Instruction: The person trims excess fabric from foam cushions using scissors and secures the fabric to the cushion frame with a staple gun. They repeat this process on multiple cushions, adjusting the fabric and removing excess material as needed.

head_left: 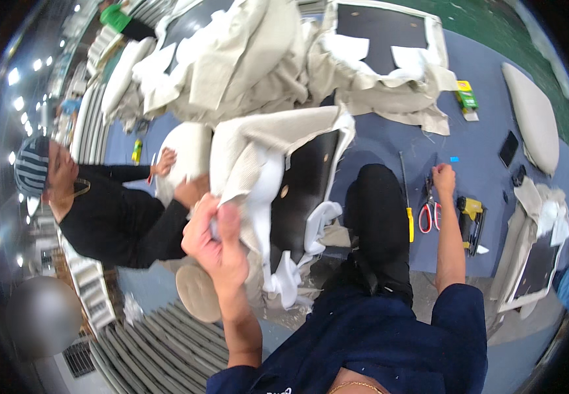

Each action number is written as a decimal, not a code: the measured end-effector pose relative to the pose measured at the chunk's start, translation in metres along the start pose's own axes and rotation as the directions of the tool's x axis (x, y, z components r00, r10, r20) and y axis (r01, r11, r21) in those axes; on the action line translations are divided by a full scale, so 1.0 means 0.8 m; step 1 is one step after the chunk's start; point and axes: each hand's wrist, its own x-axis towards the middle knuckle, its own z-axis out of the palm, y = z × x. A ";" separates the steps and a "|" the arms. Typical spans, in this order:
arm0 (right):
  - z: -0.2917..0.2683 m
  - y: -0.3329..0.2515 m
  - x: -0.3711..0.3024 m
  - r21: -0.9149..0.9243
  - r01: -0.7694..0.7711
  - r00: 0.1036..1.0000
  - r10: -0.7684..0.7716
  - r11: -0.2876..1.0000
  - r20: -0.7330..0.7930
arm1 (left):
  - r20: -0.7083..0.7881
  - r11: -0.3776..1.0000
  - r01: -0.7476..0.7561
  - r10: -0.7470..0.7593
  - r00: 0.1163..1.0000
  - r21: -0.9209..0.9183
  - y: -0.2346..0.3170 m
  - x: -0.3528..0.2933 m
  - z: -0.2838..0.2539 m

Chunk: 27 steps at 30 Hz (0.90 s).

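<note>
Your left hand (pixel 215 240) is closed in a fist w/ thumb up, pinching the soft white padding and beige woven fabric at the edge of the seat cushion panel (pixel 278 177). That panel stands tilted btwn you and the co-worker: dark rigid board on its back w/ a couple of small round holes, cloth wrapped over the rim, white foam strips hanging loose below it. Your right hand (pixel 443 178) is stretched out onto the blue felt-like table top (pixel 383 141), fingers curled down right at the red-handled scissors (pixel 429 209); can't tell if they're actually gripped. Just left of them lies a thin screwdriver (pixel 406 197) w/ yellow handle, and just right a yellow-and-black staple gun (pixel 471 220), boxy shape. Your black-trousered knee (pixel 379 223) rests up on the table edge. Across on your left a co-worker (pixel 110 210) in a black sleeve presses both hands on a rounded white cushion. Further back, a heap of crumpled beige covers (pixel 245 59), and a smooth oval grey pad (pixel 534 118) far right
</note>
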 end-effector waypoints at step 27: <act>-0.320 -0.394 -0.375 0.789 0.498 0.648 -0.759 0.360 -0.062 | 0.114 0.984 0.014 0.006 0.993 -0.177 -0.007 -0.026 -0.027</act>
